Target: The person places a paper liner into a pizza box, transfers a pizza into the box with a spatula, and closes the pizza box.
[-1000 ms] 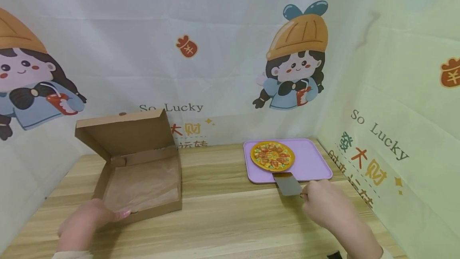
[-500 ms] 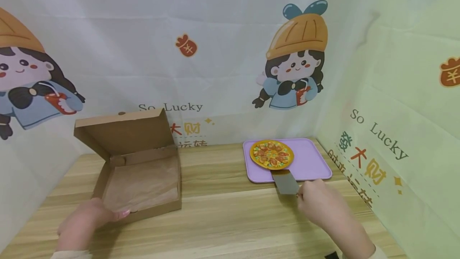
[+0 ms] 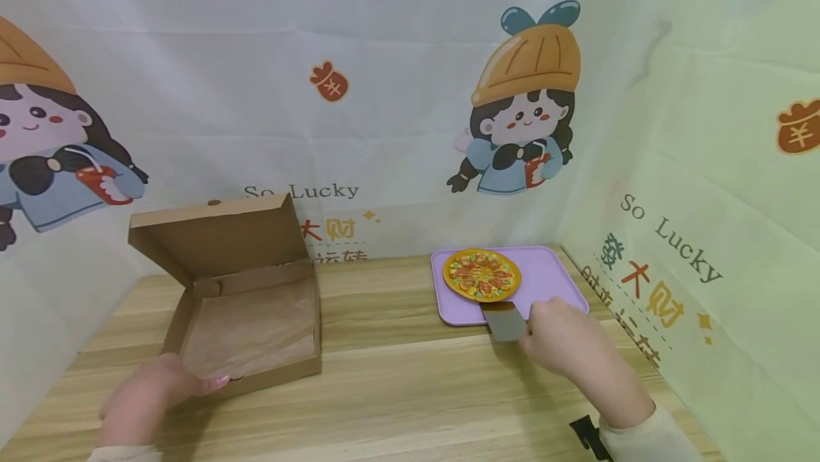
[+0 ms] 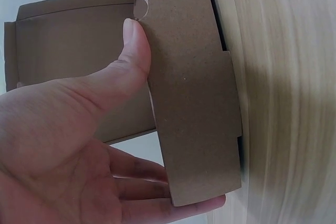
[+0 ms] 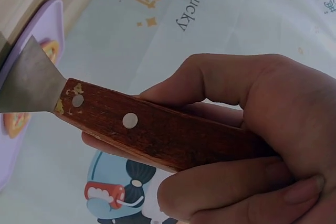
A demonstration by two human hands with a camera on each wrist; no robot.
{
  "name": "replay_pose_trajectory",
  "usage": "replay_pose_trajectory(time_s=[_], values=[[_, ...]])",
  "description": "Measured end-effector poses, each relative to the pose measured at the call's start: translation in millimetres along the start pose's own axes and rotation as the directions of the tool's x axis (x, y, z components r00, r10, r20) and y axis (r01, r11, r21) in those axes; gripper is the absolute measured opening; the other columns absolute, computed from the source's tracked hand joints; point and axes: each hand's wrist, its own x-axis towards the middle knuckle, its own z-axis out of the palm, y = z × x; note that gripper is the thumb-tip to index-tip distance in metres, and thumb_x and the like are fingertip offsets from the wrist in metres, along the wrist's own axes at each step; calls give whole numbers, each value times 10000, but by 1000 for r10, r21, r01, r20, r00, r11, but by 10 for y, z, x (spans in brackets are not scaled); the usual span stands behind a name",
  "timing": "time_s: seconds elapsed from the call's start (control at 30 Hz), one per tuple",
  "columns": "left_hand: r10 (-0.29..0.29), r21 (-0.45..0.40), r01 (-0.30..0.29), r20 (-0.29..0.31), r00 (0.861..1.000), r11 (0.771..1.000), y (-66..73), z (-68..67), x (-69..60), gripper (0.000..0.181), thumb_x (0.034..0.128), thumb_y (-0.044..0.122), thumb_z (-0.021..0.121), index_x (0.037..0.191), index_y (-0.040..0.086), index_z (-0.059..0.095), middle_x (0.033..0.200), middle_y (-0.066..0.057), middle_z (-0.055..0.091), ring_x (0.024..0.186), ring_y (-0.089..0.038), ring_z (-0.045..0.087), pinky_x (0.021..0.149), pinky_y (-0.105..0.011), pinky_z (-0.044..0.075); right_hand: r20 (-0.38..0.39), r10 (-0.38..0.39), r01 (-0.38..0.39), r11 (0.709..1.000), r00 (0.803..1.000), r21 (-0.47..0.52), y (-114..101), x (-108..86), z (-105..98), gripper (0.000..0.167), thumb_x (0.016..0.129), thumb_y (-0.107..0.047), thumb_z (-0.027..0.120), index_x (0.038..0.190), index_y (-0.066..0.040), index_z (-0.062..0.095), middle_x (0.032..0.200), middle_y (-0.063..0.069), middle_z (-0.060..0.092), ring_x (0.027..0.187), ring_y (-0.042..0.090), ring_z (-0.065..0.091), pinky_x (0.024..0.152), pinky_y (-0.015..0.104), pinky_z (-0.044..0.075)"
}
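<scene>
My left hand (image 3: 150,387) holds the front left corner of a cardboard pizza box (image 3: 278,374), whose lid (image 3: 224,241) stands raised. In the left wrist view the thumb lies along the rim of the box's front wall (image 4: 194,93), while the other fingers reach around its end. My right hand (image 3: 566,337) grips the wooden handle (image 5: 157,127) of a metal spatula (image 3: 502,323). The far end of its blade is hidden beneath the near edge of a pizza (image 3: 482,275). That pizza is at the left of a purple tray (image 3: 551,273).
Brown paper (image 3: 256,319) lines the box. Wooden tabletop (image 3: 378,348) lies between box and tray. Printed cloth (image 3: 397,106) walls the back and right side. A black object (image 3: 589,436) is by the right wrist.
The right hand has moved forward and slightly left with the spatula, whose blade reaches further under the pizza. The left hand stays on the box.
</scene>
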Motion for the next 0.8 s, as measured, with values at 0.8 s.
replay_pose_trajectory(time_s=[0.8], values=[[-14,20,13,4,1000,1000,10,-19,11,1312,785,892,671,1395,-244,431,1409,-501,474,1259,-694,519,930,-867,432,31,-8,9,999,999,-38,-121,-85,56,396,874,-96,719,549,-164,503,564,-8,573,508,149,502,459,304,412]])
